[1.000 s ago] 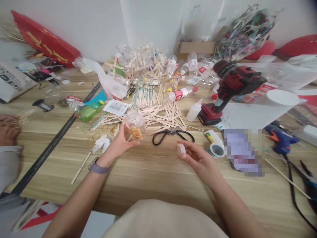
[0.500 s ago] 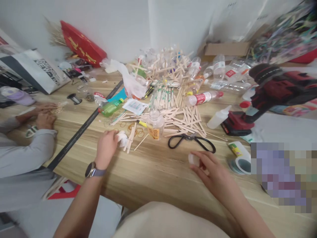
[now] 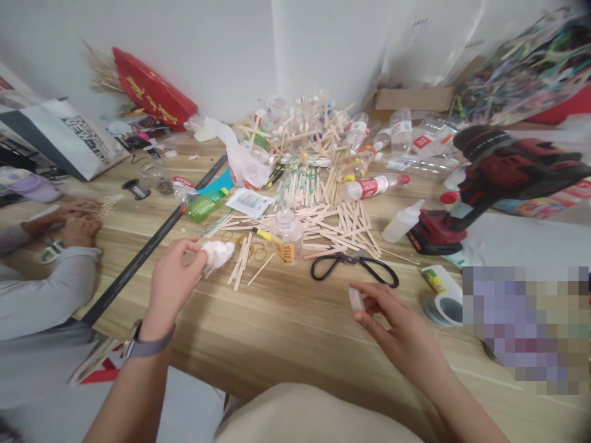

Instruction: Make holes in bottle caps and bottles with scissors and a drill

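Observation:
My left hand (image 3: 174, 271) is over the wood table beside a crumpled white tissue (image 3: 217, 255). Its fingers are apart, with the thumb at the tissue's left edge; whether they touch I cannot tell. Between the thumb and fingers of my right hand (image 3: 385, 311) is a small white round cap (image 3: 356, 299), held on edge above the table. A clear jar (image 3: 286, 237) with an orange label stands open-topped between the hands. Black-handled scissors (image 3: 354, 264) lie just beyond my right hand. Several flat wooden sticks (image 3: 240, 261) lie right of the tissue.
Loose wooden sticks (image 3: 355, 227), a red-labelled bottle (image 3: 376, 186) and a glue bottle (image 3: 403, 221) lie or stand beyond. A red cordless drill (image 3: 503, 178) stands at right, near a tape roll (image 3: 446, 307). At left, another person's hands (image 3: 80, 221) rest on the table.
My left hand has moved left and towards me, and more of the tissue shows. The cap in my right hand has turned more edge-on. The view has shifted slightly.

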`<state>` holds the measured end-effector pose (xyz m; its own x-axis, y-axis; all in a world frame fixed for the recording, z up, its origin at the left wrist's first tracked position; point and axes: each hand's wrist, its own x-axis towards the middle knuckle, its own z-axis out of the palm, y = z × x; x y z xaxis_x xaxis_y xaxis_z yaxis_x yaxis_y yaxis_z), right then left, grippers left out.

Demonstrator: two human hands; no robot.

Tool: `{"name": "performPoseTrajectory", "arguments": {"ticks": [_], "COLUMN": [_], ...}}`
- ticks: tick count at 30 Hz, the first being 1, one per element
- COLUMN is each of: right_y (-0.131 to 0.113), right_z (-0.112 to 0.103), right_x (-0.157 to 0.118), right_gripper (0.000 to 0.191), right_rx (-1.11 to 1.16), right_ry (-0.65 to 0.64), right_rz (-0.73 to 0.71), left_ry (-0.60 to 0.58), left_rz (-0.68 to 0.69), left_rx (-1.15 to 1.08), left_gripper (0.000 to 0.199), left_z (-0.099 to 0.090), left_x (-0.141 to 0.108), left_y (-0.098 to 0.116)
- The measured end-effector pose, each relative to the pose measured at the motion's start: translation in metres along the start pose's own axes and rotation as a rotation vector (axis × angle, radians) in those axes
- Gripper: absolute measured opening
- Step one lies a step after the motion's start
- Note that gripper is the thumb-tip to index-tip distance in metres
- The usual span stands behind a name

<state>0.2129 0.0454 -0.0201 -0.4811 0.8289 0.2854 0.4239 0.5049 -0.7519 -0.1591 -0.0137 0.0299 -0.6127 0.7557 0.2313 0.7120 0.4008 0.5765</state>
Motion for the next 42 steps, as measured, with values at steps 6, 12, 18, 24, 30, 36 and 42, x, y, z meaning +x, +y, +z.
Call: {"name": "performPoseTrajectory", "arguments": {"ticks": [6, 12, 18, 24, 30, 36, 42], "right_y": [-0.003, -0.008, -0.004, 0.0, 0.001, -0.002, -0.005], "right_z": [0.013, 0.037, 0.055, 0.061, 0.057, 0.041, 0.026], "right_x": [-0.002, -0.012, -0.018, -0.022, -0.026, -0.023, -0.02], "right_gripper": [0.029, 0.042, 0.044, 0.05, 0.033, 0.031, 0.028], "right_rx": [0.338, 0.601, 0.622, 0.656, 0.581, 0.423, 0.449], "right_ry": [-0.001, 0.002, 0.08, 0.188, 0.239, 0.131, -0.063], "right_rz": [0.187, 0.304, 0.343, 0.307, 0.119, -0.046, -0.077], "left_ry": [-0.019, -0.436, -0.738, -0.708, -0.693, -0.81, -1.054], "left_rz": [-0.106, -0.225, -0.037, 0.155, 0.497, 0.591, 0.067], "left_rx": [-0.8, -0.804, -0.696, -0.671, -0.468, -0.517, -0.784], "left_gripper": [0.019, 0.023, 0.03, 0.028, 0.024, 0.027, 0.027], "left_z": [0.014, 0.064, 0.099, 0.111, 0.12, 0.108, 0.103], "left_x": [-0.034, -0.091, -0.117, -0.122, -0.116, -0.109, -0.107], "left_y": [0.029, 0.074, 0.1, 0.096, 0.089, 0.085, 0.09]}}
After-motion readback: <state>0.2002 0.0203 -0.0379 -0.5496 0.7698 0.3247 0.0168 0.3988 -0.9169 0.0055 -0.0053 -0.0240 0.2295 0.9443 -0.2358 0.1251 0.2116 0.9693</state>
